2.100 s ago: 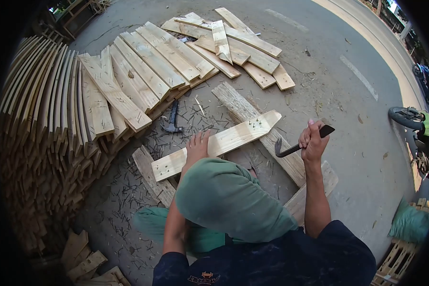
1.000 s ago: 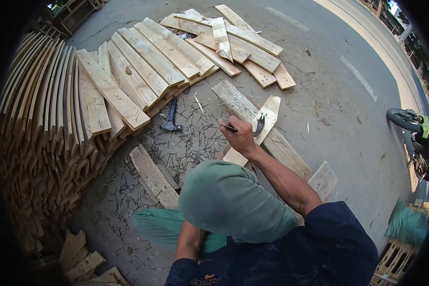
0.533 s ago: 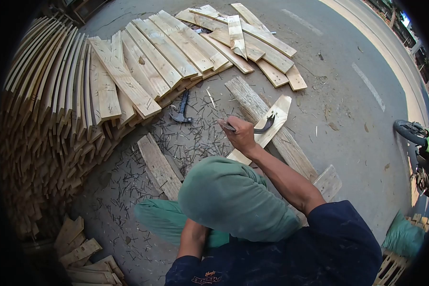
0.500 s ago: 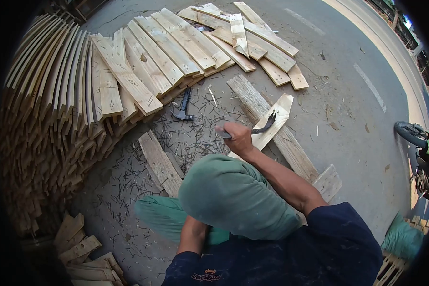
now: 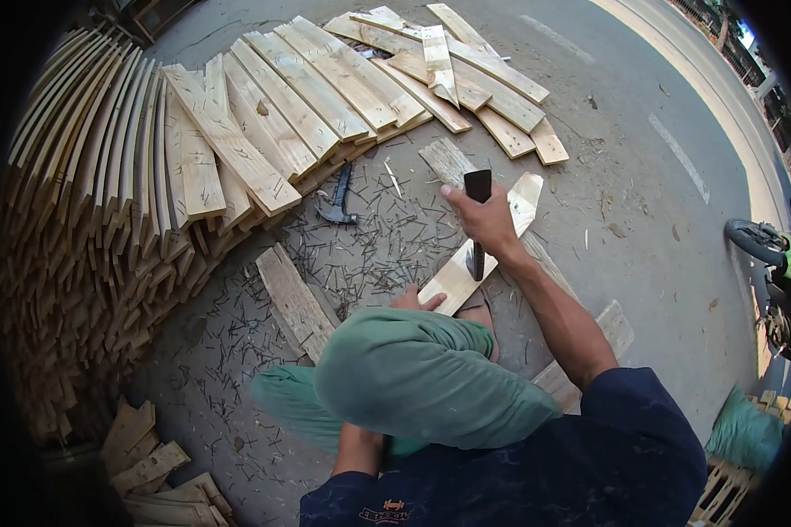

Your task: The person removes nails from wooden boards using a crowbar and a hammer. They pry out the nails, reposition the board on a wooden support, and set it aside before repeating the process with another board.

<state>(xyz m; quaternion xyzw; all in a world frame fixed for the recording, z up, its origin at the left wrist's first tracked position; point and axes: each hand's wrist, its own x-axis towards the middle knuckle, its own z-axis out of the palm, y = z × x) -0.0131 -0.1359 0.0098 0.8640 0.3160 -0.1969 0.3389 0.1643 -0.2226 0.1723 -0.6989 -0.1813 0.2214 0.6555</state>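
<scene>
My right hand (image 5: 486, 218) is wrapped round a dark metal pry bar (image 5: 476, 262), held upright with its lower end at the face of a pale board (image 5: 455, 279). That board lies slanted across a weathered plank (image 5: 448, 162) on the ground. My left hand (image 5: 417, 300) grips the near end of the pale board, its fingers partly hidden behind my raised knee. A claw hammer (image 5: 339, 198) lies on the ground to the left, among many loose nails (image 5: 387, 224).
A tall stack of boards (image 5: 88, 176) fills the left, with nail-studded boards (image 5: 272, 97) fanned beside it. More boards (image 5: 501, 83) lie crossed at the top. Short planks (image 5: 294, 294) rest left of my knee. A motorbike wheel (image 5: 756, 243) stands at far right.
My right hand has moved up and right, and the pry bar has turned from lying along the board to upright. My left hand has come into view at the board's near end.
</scene>
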